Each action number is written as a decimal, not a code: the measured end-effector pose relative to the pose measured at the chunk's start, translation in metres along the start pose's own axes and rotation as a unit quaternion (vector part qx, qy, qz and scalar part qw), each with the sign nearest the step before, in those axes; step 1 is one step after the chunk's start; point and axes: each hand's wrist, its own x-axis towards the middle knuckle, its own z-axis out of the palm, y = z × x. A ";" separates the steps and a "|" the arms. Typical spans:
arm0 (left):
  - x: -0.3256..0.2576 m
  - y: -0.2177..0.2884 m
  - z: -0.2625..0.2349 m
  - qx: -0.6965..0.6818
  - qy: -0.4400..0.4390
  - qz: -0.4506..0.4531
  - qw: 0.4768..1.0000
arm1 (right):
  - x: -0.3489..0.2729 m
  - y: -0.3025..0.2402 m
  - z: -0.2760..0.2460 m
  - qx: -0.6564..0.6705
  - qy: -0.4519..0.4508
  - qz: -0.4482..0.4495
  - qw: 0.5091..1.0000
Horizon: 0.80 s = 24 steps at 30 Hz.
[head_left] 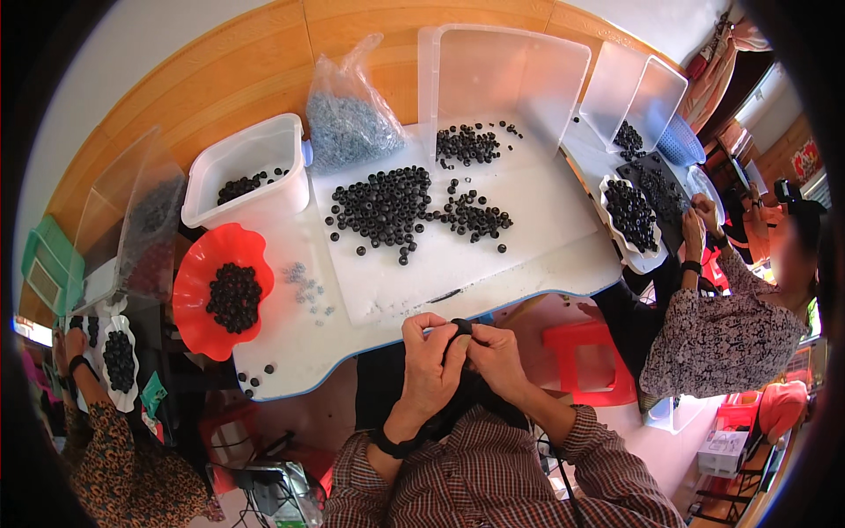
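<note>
Just in front of the table's near edge, my left hand (426, 365) and my right hand (500, 359) meet, fingertips pinched together. Between them is a small round black part (461, 327), mostly covered by the fingers. Beyond, on a white board (387, 286), lies a large pile of black ring-shaped parts (380, 204). Smaller groups of similar black parts (475, 218) sit to its right and farther back (468, 145). On the left, a red wavy-rimmed bowl (195, 295) holds more black parts. Small pale bluish pieces (304, 286) are scattered beside it.
A white tub (297, 180) and a clear bag of bluish pieces (352, 132) stand at the back. Translucent bins (519, 75) lean behind the board. One co-worker (731, 326) sits at right, another (132, 466) at left. A red stool (591, 365) stands below the table.
</note>
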 end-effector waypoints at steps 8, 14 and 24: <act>-0.006 0.002 0.010 0.017 0.005 0.039 0.999 | 0.007 0.010 0.006 0.129 0.044 -0.081 0.987; -0.004 0.010 0.013 -0.019 0.015 0.039 0.999 | 0.002 -0.008 -0.002 -0.008 0.042 -0.148 0.988; 0.006 0.023 0.012 0.025 0.045 0.065 0.997 | 0.012 -0.025 -0.002 -0.009 0.018 -0.273 0.962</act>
